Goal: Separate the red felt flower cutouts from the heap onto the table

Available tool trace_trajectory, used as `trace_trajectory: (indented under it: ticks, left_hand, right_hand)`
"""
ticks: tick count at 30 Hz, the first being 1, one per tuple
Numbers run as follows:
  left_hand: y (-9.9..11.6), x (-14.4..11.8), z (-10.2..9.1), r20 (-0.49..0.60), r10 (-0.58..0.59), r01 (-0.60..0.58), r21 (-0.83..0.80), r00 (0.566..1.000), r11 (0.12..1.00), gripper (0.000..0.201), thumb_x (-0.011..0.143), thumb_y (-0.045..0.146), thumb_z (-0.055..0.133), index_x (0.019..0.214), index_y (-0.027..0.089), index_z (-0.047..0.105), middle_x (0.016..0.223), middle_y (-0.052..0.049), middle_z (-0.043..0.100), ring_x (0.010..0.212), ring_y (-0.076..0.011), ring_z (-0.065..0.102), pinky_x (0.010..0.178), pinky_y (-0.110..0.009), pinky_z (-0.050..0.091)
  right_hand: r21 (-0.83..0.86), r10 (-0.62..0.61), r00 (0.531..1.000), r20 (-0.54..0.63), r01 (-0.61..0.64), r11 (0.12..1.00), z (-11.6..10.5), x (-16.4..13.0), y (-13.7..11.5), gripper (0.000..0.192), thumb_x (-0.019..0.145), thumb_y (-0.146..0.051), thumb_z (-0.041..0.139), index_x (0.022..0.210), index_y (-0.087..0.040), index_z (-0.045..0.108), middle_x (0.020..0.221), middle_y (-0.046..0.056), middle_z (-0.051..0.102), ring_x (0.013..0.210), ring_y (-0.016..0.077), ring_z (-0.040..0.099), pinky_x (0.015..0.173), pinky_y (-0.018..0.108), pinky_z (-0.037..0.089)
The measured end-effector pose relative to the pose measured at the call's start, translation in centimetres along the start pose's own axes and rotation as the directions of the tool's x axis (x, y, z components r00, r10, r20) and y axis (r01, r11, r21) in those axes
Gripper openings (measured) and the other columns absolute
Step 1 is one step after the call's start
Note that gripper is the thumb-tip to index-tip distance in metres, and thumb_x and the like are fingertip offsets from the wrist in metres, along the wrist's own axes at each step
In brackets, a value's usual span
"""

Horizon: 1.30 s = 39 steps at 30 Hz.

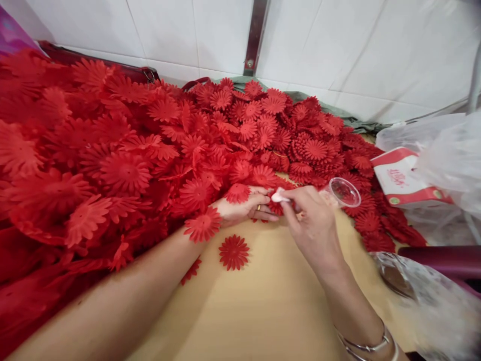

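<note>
Your left hand (pixel 244 208) lay palm-up on the wooden table (pixel 270 301), fingers loosely curled around a small red flower (pixel 276 206) that sat at your fingertips, mostly hidden between the two hands. Your right hand (pixel 310 223) came in from the other side, thumb and forefinger pinched shut on a small white piece (pixel 278 196), which pressed right against that flower just above your left fingertips. The white piece was short and rounded, pale and smooth-looking; its long axis ran roughly left to right, its free end pointing toward your left hand. What exactly it was, you could not tell from this view.

Another flat red flower (pixel 238 192) rested on your left palm near the thumb. The flowers were stiff, matte, daisy-shaped cut-outs with many narrow petals radiating from a ribbed centre. One loose flower (pixel 234 252) lay flat on the table just below your left wrist. Behind your fingers a deep red heap (pixel 124 150) of the same pieces spread away. A clear plastic cup (pixel 343 193) lay tilted just beyond your right knuckles, its mouth facing you.
</note>
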<state>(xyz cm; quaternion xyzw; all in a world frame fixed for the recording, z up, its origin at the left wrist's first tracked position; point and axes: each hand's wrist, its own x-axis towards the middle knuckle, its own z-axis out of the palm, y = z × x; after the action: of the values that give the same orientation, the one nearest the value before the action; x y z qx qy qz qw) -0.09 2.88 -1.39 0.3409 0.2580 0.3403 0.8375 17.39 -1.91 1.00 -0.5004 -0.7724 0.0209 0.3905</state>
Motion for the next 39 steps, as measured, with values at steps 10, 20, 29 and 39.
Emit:
trace_trajectory:
  ticks: [10, 20, 29, 39]
  left_hand:
    - [-0.09, 0.17, -0.25, 0.035, -0.013, 0.012, 0.026, 0.999, 1.0, 0.014, 0.076, 0.013, 0.073, 0.089, 0.01, 0.071, 0.091, -0.009, 0.076, 0.084, -0.0157, 0.073, 0.089, -0.032, 0.06]
    - [-0.24, 0.3, -0.65, 0.017, 0.031, -0.03, -0.017, 0.999, 0.999, 0.007, 0.079, 0.011, 0.066, 0.085, 0.01, 0.069, 0.094, -0.012, 0.078, 0.09, -0.0213, 0.076, 0.104, -0.049, 0.053]
    - [-0.26, 0.2, -0.57, 0.021, 0.035, -0.034, -0.029, 0.999, 0.999, 0.004, 0.08, 0.01, 0.068, 0.083, 0.011, 0.066, 0.091, -0.01, 0.078, 0.083, -0.0182, 0.075, 0.101, -0.046, 0.056]
    - [-0.37, 0.14, -0.51, 0.01, 0.005, -0.005, 0.002, 1.0, 1.0, 0.011, 0.079, 0.011, 0.069, 0.09, 0.01, 0.067, 0.089, -0.008, 0.076, 0.084, -0.0188, 0.074, 0.107, -0.054, 0.051]
  right_hand:
    - [0.053, -0.026, 0.994, 0.102, 0.021, 0.998, 0.24, -0.17, -0.73, 0.024, 0.094, -0.008, 0.055, 0.105, -0.02, 0.072, 0.092, 0.005, 0.063, 0.082, 0.0178, 0.064, 0.074, 0.032, 0.054]
    - [0.012, -0.035, 0.999, 0.038, 0.034, 0.999, 0.29, -0.15, -0.26, 0.028, 0.094, -0.008, 0.053, 0.114, -0.02, 0.07, 0.098, 0.008, 0.062, 0.09, 0.0199, 0.064, 0.081, 0.035, 0.055]
    - [0.045, 0.021, 0.998, 0.061, -0.024, 0.999, 0.63, -0.3, 0.22, 0.011, 0.095, -0.018, 0.06, 0.1, -0.022, 0.068, 0.098, 0.006, 0.068, 0.091, 0.0209, 0.067, 0.082, 0.038, 0.055]
    - [0.045, 0.008, 1.0, -0.01, -0.008, 0.999, 0.5, -0.21, -0.34, 0.011, 0.097, -0.016, 0.057, 0.097, -0.021, 0.067, 0.097, 0.007, 0.072, 0.092, 0.0207, 0.069, 0.085, 0.037, 0.055]
